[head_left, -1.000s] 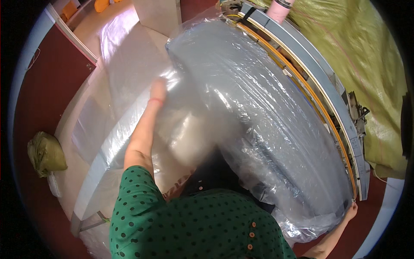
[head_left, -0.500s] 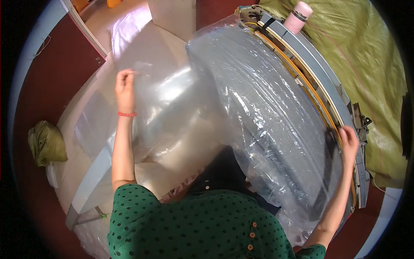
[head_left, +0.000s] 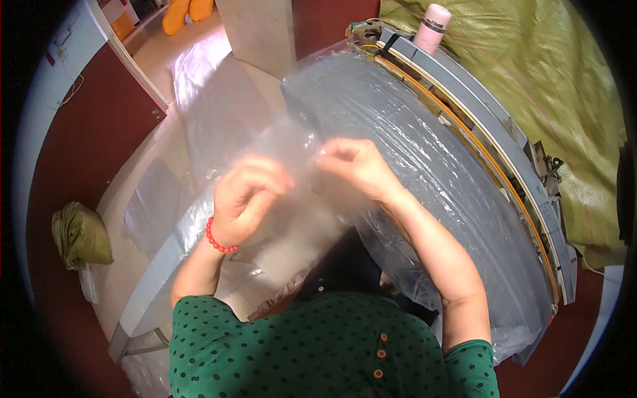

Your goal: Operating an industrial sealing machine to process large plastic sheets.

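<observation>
Clear plastic film hangs between my two hands, its surface hazy with motion. My left hand, wearing a red bead bracelet, is curled with the fingertips drawn in at the film; the fingers are blurred. Facing it, my right hand is closed in a pinch, thumb and forefinger together at the film's edge. Just beyond my right hand, a wide layer of clear plastic sheeting covers the work surface, wrinkled and shiny.
A long grey metal rail with an orange strip curves along the right side. Near its far end stands a pink bottle. Green woven sheeting lies beyond. At left sits a green sack on the floor.
My right hand has left the rail at the right and come in to the middle. My left hand has moved down and right towards it. The view has shifted slightly.
</observation>
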{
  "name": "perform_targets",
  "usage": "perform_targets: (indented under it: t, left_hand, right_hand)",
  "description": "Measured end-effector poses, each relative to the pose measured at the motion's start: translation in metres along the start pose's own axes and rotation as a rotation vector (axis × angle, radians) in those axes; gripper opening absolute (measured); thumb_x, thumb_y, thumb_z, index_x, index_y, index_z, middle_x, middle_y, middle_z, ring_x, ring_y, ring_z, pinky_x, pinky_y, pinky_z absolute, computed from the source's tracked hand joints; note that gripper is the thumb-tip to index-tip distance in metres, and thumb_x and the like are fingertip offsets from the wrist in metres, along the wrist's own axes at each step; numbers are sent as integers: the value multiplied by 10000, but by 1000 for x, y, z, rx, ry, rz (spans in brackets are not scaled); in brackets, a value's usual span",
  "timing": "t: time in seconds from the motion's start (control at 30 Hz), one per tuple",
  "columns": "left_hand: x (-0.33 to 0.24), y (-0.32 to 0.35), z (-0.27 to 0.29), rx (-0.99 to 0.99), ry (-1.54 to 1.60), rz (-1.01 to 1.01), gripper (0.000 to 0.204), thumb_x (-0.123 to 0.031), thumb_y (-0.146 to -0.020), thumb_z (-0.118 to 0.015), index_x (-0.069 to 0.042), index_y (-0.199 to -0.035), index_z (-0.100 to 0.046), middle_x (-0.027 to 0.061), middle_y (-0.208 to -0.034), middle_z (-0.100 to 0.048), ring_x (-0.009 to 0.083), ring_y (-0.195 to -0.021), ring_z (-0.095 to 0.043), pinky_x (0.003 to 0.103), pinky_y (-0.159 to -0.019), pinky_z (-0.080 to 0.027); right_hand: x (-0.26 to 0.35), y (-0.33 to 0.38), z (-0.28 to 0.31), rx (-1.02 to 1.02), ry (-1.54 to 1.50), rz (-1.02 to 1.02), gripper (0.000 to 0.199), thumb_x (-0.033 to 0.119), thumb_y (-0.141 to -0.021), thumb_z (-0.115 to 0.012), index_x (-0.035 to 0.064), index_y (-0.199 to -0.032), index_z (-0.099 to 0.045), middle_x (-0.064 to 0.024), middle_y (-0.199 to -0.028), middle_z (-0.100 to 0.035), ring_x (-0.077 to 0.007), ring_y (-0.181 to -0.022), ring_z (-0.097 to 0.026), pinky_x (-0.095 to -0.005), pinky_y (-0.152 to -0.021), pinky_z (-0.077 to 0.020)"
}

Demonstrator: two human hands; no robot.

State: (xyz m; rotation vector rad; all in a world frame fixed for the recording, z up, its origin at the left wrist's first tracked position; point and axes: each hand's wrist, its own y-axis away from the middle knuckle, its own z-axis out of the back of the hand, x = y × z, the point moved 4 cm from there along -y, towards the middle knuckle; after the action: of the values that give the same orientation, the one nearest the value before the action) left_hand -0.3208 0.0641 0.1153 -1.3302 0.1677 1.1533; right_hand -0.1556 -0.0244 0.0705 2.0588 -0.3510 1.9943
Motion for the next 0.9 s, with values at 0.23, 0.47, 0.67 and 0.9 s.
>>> perform_targets:
  t: [0.23,0.47,0.67,0.9]
  left_hand:
    - [16,20,-41,697,-138,165,78,-15,-729,-505,6,-794,-544,121,-781,-535,256,-724,-538,313,-636,-438]
    - [29,-33,-40,18,-281,-86,45,-39,-756,-560,1,-774,-570,80,-804,-567,184,-773,-544,288,-700,-422]
    - [36,-53,8,39,-112,162,19,4,-770,-535,13,-769,-552,46,-794,-534,115,-738,-500,228,-678,-399]
    - [41,-52,19,-79,26,149,68,6,-789,-514,13,-846,-549,62,-875,-539,132,-867,-506,255,-792,-393]
  right_hand:
    - [3,19,23,-136,-343,214,126,186,-855,-497,66,-820,-482,6,-684,-521,-65,-592,-492,-194,-548,-404]
    - [21,41,5,-57,30,122,122,185,-824,-563,69,-795,-540,49,-586,-474,-17,-506,-418,-164,-440,-306]
    - [31,60,21,-97,93,-114,101,130,-795,-588,37,-816,-556,12,-602,-533,-44,-499,-462,-178,-450,-355]
    - [28,66,49,-177,62,66,105,104,-757,-627,36,-745,-548,7,-627,-548,-42,-524,-479,-182,-467,-380]
